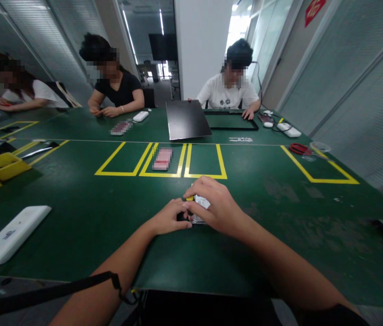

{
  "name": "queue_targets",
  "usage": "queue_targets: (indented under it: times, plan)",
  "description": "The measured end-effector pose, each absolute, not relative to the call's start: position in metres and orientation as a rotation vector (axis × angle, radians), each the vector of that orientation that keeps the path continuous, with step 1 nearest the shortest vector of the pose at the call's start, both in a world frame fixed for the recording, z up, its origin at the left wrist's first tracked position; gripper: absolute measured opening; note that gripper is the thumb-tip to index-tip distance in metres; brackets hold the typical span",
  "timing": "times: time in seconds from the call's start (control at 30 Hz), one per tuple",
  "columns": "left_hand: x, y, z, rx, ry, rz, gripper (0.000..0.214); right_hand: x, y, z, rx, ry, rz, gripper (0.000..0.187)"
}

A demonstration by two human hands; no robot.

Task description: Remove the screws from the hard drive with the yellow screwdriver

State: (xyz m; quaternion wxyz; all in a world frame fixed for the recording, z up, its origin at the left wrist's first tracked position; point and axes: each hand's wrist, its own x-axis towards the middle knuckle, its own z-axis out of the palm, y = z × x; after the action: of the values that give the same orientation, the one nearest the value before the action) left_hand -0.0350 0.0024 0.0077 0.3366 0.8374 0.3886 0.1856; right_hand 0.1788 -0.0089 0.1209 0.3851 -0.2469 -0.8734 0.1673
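Note:
Both my hands meet over a small object point(201, 202) on the green table point(86, 213), just in front of me. It shows white and silver with a yellow bit at its top left; most of it is hidden. My right hand point(217, 206) curls over it from the right with fingers closed around it. My left hand point(170, 218) pinches its left edge, fingertips pressed together against it.
Yellow tape boxes point(205, 161) mark the table ahead; a blurred pink item point(163, 159) lies in one. A white device point(10, 235) lies at left, yellow bins point(3, 166) beyond. Three seated people work across the table, near a black panel point(186, 119) and red cable point(299, 148).

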Motion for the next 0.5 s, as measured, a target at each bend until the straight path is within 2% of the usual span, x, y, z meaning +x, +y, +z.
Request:
queue_targets:
  times: [0.33, 0.5]
  plan:
    - [-0.0342, 0.0020, 0.0082, 2.180, 0.998, 0.488, 0.025, 0.1798, -0.0101, 0.1195, -0.631, -2.228, 0.467, 0.012]
    - [-0.0348, 0.0020, 0.0076, 2.164, 1.016, 0.457, 0.029, 0.1796, -0.0081, 0.1179, -0.621, -2.233, 0.439, 0.009]
